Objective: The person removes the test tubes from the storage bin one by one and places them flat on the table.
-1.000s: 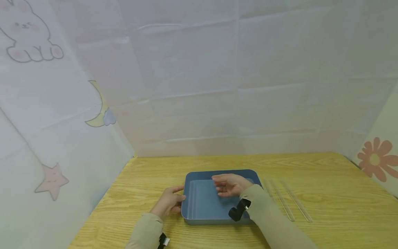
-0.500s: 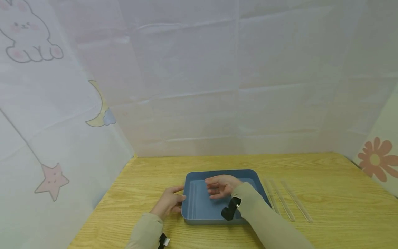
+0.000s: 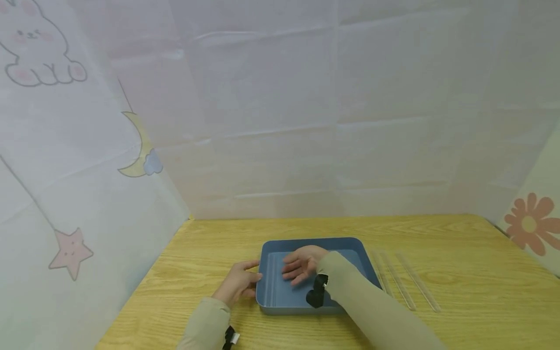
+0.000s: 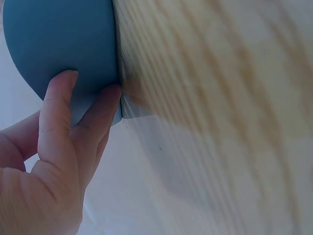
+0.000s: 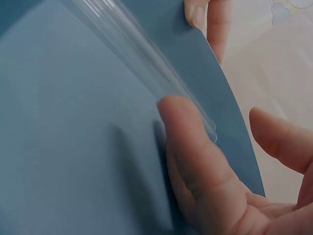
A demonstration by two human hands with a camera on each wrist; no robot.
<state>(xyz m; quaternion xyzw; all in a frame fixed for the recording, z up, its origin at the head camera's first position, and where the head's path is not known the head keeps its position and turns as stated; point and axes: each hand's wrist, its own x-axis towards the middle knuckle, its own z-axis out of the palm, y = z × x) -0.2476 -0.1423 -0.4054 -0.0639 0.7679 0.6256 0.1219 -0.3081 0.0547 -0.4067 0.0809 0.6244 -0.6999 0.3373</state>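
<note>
A blue rectangular tray (image 3: 288, 310) rests on the wooden table. My left hand (image 3: 238, 282) grips its left wall, thumb over the rim and fingers against the outside, as the left wrist view also shows where the fingers meet the blue wall (image 4: 93, 44). Inside, along that left wall, lie clear thin rods (image 5: 142, 54) side by side. My right hand (image 3: 304, 265) hovers over the tray with relaxed, slightly bent fingers, holding nothing. In the right wrist view its fingertip overlaps the near end of the rods.
To the right of the tray, 3 more clear rods (image 3: 417, 279) lie slanted on the table (image 3: 472, 272); the leftmost runs close by the tray wall. A pale printed sheet (image 3: 271, 146) hangs behind the table and along its sides.
My right hand has moved left across the tray, its palm turning up and its fingers spreading a little. The left hand and tray have stayed in place.
</note>
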